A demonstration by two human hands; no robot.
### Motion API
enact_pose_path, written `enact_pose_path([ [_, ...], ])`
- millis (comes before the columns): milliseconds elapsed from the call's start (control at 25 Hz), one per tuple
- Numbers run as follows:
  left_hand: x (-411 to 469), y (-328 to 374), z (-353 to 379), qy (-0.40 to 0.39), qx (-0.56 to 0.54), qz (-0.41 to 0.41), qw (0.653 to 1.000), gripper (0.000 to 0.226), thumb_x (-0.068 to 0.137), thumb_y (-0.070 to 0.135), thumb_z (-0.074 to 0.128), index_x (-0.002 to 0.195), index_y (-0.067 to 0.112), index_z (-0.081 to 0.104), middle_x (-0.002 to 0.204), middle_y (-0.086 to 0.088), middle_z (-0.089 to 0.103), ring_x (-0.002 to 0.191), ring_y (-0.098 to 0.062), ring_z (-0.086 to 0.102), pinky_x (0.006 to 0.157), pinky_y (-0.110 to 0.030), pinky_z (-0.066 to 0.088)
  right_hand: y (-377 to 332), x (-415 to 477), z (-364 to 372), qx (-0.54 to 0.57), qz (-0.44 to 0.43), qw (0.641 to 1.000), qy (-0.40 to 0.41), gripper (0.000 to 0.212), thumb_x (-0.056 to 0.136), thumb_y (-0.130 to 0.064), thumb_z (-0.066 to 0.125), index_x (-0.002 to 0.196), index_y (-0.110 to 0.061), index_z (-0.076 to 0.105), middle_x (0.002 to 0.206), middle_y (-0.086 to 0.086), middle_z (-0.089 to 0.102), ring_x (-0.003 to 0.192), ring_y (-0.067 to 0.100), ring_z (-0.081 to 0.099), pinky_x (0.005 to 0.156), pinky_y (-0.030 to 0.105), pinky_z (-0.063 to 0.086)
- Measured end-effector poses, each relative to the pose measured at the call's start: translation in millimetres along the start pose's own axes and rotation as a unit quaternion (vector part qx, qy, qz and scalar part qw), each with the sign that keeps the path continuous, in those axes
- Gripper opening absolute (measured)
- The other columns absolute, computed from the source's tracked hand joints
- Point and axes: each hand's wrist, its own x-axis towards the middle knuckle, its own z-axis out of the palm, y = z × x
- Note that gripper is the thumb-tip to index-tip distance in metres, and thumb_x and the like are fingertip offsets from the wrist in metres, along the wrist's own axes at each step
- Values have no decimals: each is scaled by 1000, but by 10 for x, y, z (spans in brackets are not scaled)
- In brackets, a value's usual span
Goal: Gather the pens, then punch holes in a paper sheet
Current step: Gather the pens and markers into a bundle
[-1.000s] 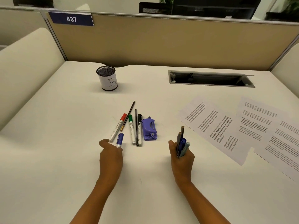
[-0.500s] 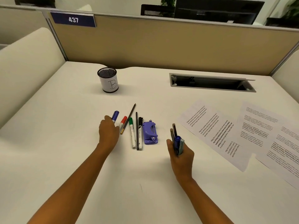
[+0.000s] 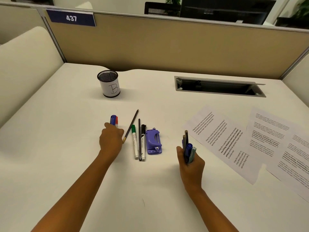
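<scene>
My left hand (image 3: 111, 139) grips a blue-capped marker (image 3: 113, 119) and a red-capped marker (image 3: 116, 121), whose caps stick out past my fingers. To its right on the desk lie a thin pencil (image 3: 131, 125), a green-capped marker (image 3: 134, 141), a thin black pen (image 3: 139, 139) and a black-capped marker (image 3: 143, 142). A purple hole punch (image 3: 153, 141) lies beside them. My right hand (image 3: 190, 163) holds a bunch of pens (image 3: 188, 148) upright. Printed paper sheets (image 3: 222, 141) lie at the right.
A black mesh pen cup (image 3: 109, 83) marked "B" stands at the back left. An open cable tray slot (image 3: 219, 87) is set into the desk at the back right. Beige partition walls enclose the desk on three sides.
My left hand picked up the blue-capped marker near the front, moved forward to the red-capped marker and now grips both. My right hand kept its bunch of pens, almost still.
</scene>
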Motion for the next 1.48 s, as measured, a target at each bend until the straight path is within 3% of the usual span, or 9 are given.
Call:
enact_pose_path([
  [120, 8, 37, 16, -96, -101, -15, 990, 33, 92, 15, 55, 118, -3, 47, 111, -23, 62, 73, -27, 65, 62, -34, 51, 34, 4, -13, -6, 15, 1000, 5, 34, 82, -20, 65, 66, -37, 41, 50, -17, 36, 47, 4, 39, 45, 7, 30],
  [240, -38, 84, 85, -185, -86, -30, 979, 36, 87, 12, 61, 118, -5, 50, 110, -24, 65, 93, -35, 66, 83, -43, 54, 52, -1, -23, -9, 24, 1000, 5, 37, 83, -19, 66, 64, -37, 40, 49, -16, 34, 46, 4, 37, 44, 7, 28],
  [480, -172, 189, 235, -107, -15, 0, 994, 47, 87, 7, 61, 126, -3, 37, 125, -26, 53, 110, -38, 55, 83, -37, 45, 22, -37, -27, 1, 33, 999, 1, 38, 83, -22, 64, 63, -39, 37, 52, -16, 46, 45, 3, 34, 44, 6, 25],
  [800, -252, 161, 272, -80, 9, 21, 997, 56, 78, 12, 74, 119, 2, 37, 116, -22, 59, 92, -33, 60, 67, -30, 41, -26, -61, -10, 15, 85, 996, -2, 31, 83, -21, 66, 63, -34, 46, 44, -11, 38, 45, 6, 36, 43, 8, 28],
  [960, -243, 173, 191, -85, -53, 5, 995, 53, 82, 21, 69, 120, 1, 39, 109, -19, 59, 79, -27, 54, 64, -31, 41, -171, 6, 39, 63, 217, 974, -28, 22, 79, -45, 60, 69, -27, 55, 51, -10, 46, 47, 6, 41, 46, 13, 36],
  [1120, -296, 242, 16, -203, -274, -62, 938, 16, 91, 17, 54, 103, 6, 55, 87, -13, 67, 74, -24, 65, 74, -39, 56, -351, 166, 143, 134, 352, 919, -115, 23, 86, -42, 60, 80, -20, 53, 55, -3, 44, 41, 6, 39, 41, 19, 38],
  [1200, -416, 314, -57, -275, -333, -77, 899, 11, 93, 10, 47, 97, 7, 57, 81, -11, 67, 69, -20, 64, 67, -35, 55, -460, 252, 213, 163, 370, 902, -152, 23, 87, -39, 61, 85, -18, 54, 57, 0, 43, 42, 7, 37, 40, 19, 38],
  [1360, -704, 384, -44, -309, -373, -55, 873, 23, 94, 9, 51, 116, 10, 56, 100, -15, 70, 92, -29, 68, 82, -48, 56, -609, 318, 387, 131, 328, 910, -215, 33, 83, -51, 58, 100, -23, 56, 64, -6, 54, 51, 6, 51, 44, 16, 44],
  [1480, -875, 463, -13, -300, -383, -58, 872, 29, 95, 7, 47, 122, 14, 53, 105, -11, 68, 93, -27, 66, 69, -44, 57, -662, 315, 459, 80, 269, 924, -259, 50, 71, -67, 50, 107, -33, 45, 87, -13, 60, 75, 6, 61, 57, 13, 49],
])
